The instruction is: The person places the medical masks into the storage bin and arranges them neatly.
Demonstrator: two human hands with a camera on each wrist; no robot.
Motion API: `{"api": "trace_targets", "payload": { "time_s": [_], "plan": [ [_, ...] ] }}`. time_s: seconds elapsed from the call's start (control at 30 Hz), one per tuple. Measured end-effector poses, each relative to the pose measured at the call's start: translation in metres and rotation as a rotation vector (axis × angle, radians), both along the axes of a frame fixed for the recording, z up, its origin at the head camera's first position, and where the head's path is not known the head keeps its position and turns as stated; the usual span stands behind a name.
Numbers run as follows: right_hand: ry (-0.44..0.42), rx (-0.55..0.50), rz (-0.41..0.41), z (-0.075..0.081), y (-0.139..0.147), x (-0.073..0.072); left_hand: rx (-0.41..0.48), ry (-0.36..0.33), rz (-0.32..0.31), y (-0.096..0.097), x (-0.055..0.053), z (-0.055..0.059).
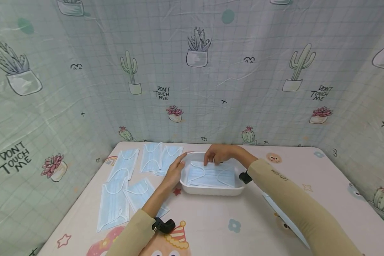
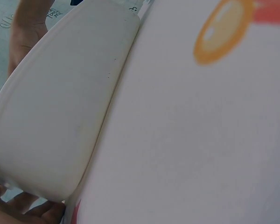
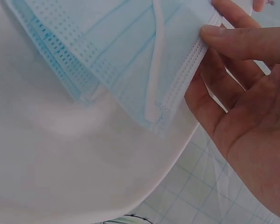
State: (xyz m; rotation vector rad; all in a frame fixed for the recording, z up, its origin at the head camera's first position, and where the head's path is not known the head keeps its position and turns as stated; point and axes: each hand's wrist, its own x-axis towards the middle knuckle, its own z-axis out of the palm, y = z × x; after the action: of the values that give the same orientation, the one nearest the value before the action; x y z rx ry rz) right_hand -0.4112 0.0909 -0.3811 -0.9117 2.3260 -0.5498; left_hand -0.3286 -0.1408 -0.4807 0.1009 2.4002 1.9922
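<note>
A white plastic tub (image 1: 211, 191) stands on the table with a small pile of light blue face masks (image 1: 212, 176) lying in it. My left hand (image 1: 174, 173) grips the tub's left end; in the left wrist view its fingers (image 2: 46, 212) bend around the outer wall. Reaching in over the far rim, my right hand (image 1: 220, 153) is at the far edge of the pile. The right wrist view shows its thumb on top of a mask's (image 3: 130, 60) white edge and fingers beneath, pinching it. That mask's corner is raised over another mask (image 3: 60, 53) below.
Several loose face masks (image 1: 114, 202) lie to the left of the tub, some overlapping. A flat light blue strip-like thing (image 1: 286, 217) lies partly under my right forearm. A printed cloth (image 1: 166, 71) hangs behind and at the sides of the patterned table (image 1: 211, 227).
</note>
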Motion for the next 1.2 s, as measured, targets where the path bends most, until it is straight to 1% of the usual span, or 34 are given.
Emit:
{"api": "trace_targets", "payload": {
  "time_s": [0.3,0.5,0.73,0.97,1.2],
  "plan": [
    [0.022,0.004,-0.006,-0.004,-0.002,-0.003,-0.01,0.014,0.008,0.001,0.0,0.001],
    [0.042,0.006,-0.017,-0.005,-0.002,0.0,-0.001,-0.006,0.007,0.001,0.002,0.003],
    [0.055,-0.001,-0.004,-0.007,-0.002,0.0,0.004,0.005,0.002,0.001,0.002,0.002],
    [0.061,-0.012,0.005,-0.008,-0.004,0.0,0.012,0.011,-0.002,0.0,0.002,0.002],
    [0.05,0.004,-0.013,-0.012,-0.004,-0.001,0.02,0.01,-0.009,0.0,0.003,0.003]
  ]
}}
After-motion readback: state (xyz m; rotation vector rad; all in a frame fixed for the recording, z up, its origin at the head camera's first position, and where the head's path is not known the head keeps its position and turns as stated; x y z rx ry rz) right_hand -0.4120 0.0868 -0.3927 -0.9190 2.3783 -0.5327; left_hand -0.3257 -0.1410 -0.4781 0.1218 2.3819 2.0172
